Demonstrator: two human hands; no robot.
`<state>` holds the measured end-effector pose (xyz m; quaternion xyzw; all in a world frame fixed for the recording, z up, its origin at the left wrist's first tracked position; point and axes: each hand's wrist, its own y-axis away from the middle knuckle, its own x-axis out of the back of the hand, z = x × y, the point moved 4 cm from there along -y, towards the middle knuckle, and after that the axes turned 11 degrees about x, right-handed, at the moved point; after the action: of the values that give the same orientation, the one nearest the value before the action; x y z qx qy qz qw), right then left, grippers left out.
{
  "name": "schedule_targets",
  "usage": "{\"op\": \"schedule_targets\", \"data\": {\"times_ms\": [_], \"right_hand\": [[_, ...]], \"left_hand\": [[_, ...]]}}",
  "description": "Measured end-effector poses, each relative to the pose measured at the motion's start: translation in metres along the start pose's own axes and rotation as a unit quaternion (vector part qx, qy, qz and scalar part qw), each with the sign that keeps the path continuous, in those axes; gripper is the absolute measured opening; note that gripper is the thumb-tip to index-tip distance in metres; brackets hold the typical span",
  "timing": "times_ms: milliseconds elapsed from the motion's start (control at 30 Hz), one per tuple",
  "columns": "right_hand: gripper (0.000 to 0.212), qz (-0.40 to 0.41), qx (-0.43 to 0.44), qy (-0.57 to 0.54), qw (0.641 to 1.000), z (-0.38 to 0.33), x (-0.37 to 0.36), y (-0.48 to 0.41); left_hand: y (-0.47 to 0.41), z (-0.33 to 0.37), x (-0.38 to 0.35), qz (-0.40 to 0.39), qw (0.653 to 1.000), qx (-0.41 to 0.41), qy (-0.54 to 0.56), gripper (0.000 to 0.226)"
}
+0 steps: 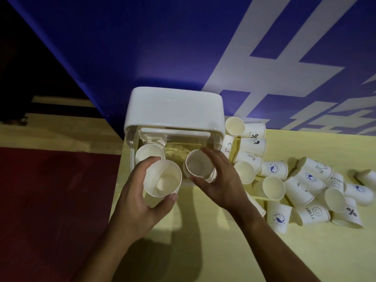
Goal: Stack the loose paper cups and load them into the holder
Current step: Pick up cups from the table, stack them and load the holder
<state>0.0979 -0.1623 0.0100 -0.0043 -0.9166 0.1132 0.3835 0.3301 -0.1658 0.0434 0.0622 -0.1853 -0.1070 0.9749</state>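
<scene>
Wall: I see a blue wall (142, 47) with broad white stripes rising straight behind the holder.
Table: a pale yellow table (203, 251) carries the holder at its far left corner, close against the wall.
Floor: a dark red floor (50, 190) lies left of the holder, past the table edge.
Holder: the holder (175, 108) has a rounded white top over a clear body, and I look down on it from the front.
Loose cups: the loose cups (305, 186), white with blue prints, lie heaped on their sides to the right of the holder. The nearest are against its right wall and the rest spread away along the table.
Left hand: the left hand (138, 194) is just in front of the holder's left half, with fingers and thumb curled round the held cup.
Right hand: the right hand (221, 180) is in front of the holder's right half and grips the short stack between thumb and fingers.
Held cup: the held cup (162, 180) faces me mouth first, off the table and just in front of the holder. A second rim shows inside it, but I cannot tell whether another cup is nested there.
Short stack: the short stack (198, 163) is mouth up at the holder's front, on the right side, with several rims showing. I cannot tell whether it is inside yet.
Loaded cup: the loaded cup (149, 153) sits mouth up in the holder's left half, just behind the held cup.
</scene>
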Motion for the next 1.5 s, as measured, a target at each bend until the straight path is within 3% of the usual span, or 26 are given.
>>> {"op": "schedule_targets", "data": {"times_ms": [100,267,467,600,833,1133,1500], "right_hand": [[0.082,-0.007,-0.021,0.004,1.0,0.007,-0.008,0.003],[0.069,0.002,-0.043,-0.008,0.999,0.007,-0.012,0.005],[0.071,0.009,-0.056,-0.028,0.998,0.007,-0.012,0.007],[0.058,0.055,-0.084,-0.056,0.993,0.006,0.001,0.018],[0.041,0.097,-0.111,-0.036,0.988,0.013,0.03,0.036],[0.041,0.1,-0.129,-0.042,0.986,0.023,0.032,0.048],[0.042,0.082,-0.138,-0.047,0.986,0.031,0.025,0.052]], "left_hand": [[0.001,-0.003,-0.003,-0.009,1.0,0.006,-0.002,0.074],[0.005,-0.01,-0.005,-0.009,1.0,0.015,-0.018,0.074],[0.002,-0.003,-0.014,0.003,0.999,-0.013,-0.043,0.072],[-0.01,0.012,-0.028,0.009,0.999,0.004,-0.053,0.084],[-0.035,0.024,-0.057,0.0,0.997,-0.02,-0.079,0.081],[-0.052,-0.01,-0.082,-0.039,0.979,0.036,-0.198,0.085],[-0.054,-0.016,-0.09,-0.023,0.978,0.08,-0.192,0.087]]}}
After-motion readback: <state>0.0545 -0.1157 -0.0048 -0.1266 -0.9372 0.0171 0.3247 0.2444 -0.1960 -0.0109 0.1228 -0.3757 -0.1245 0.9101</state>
